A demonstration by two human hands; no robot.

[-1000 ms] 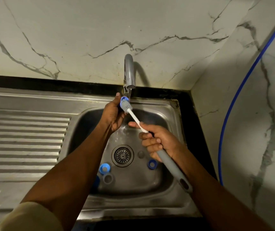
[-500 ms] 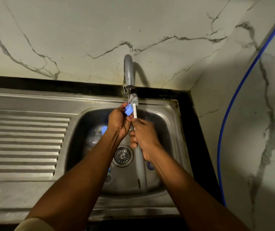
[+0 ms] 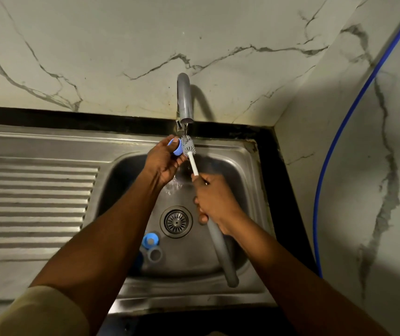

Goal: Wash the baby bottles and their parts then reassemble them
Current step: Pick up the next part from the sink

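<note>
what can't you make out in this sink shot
Head view: the blue part in the left hand is half covered by its fingers and the brush head; cap or ring unclear.
Head view: a dark blue piece in the sink is mostly hidden under the left forearm.
Head view: the right hand covers the middle of the brush handle.

Looks like a khaki-beige top, though only the left sleeve (image 3: 36, 311) shows, loose fabric covering the upper arm. The left forearm (image 3: 111, 229) and right forearm (image 3: 279, 258) are both bare.
</note>
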